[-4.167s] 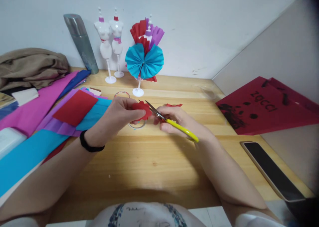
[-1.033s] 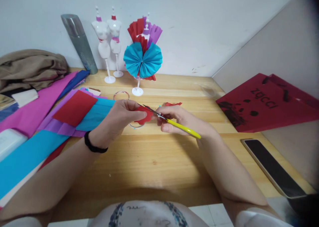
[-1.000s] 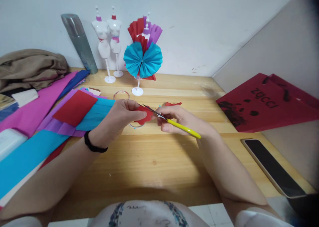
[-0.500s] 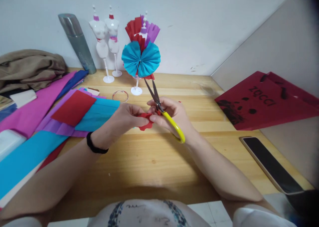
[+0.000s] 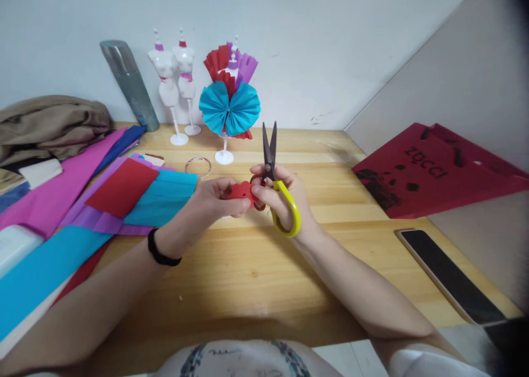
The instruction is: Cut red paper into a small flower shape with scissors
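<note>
Between my two hands is a small red paper piece (image 5: 239, 192) with a scalloped edge and tiny dark marks or holes in it. My left hand (image 5: 217, 198) pinches it between thumb and fingers. My right hand (image 5: 287, 198) has a pair of scissors (image 5: 269, 155) hooked on it, dark blades pointing away and slightly apart, the yellow handle around the thumb. That same hand's thumb and fingers also grip the right edge of the red paper. Beyond stands a small mannequin (image 5: 224, 156) dressed in red and purple pleated paper with a blue paper bow (image 5: 230, 109).
Two white mannequins (image 5: 168, 90) and a tilted flask (image 5: 131, 87) stand by the wall. At left lie coloured paper sheets (image 5: 124, 184) and a brown cloth (image 5: 53, 120). A clear ring (image 5: 198, 166) lies mid-table. On the right are a red bag (image 5: 430, 173) and a phone (image 5: 446, 275).
The scissors have swung upright, their blades now pointing straight away. The red paper has been turned and raised a little between both hands. The whole view has tilted slightly.
</note>
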Tool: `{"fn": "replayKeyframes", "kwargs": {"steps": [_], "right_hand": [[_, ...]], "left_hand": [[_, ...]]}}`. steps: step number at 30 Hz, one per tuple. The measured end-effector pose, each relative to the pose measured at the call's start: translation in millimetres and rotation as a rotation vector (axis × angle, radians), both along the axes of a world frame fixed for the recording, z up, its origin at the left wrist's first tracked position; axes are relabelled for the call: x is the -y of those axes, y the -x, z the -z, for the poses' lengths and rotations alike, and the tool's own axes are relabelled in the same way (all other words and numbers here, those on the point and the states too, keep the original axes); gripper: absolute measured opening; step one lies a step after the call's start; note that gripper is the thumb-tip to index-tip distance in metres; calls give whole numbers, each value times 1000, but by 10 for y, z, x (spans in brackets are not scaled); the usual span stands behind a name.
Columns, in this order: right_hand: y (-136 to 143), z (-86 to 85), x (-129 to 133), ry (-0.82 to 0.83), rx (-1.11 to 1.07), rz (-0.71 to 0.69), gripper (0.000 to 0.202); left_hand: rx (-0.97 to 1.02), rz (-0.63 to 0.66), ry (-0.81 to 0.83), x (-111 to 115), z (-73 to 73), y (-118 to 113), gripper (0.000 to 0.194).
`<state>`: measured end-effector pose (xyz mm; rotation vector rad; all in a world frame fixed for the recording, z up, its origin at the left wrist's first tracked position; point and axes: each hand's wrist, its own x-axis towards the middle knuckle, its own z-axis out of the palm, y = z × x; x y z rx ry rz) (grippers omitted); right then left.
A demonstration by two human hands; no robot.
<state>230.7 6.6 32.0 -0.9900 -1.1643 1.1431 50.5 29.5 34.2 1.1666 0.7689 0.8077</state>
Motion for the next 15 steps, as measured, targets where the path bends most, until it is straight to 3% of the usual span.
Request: {"fn": "replayKeyframes", "kwargs": {"steps": [9, 15], "right_hand": [[65, 68, 23, 5, -30, 15, 43], [-95, 1, -2, -7, 59, -95, 47]], "left_hand": [[126, -148, 34, 125, 22, -141, 23], [66, -183, 7, 104, -26, -60, 16]]}}
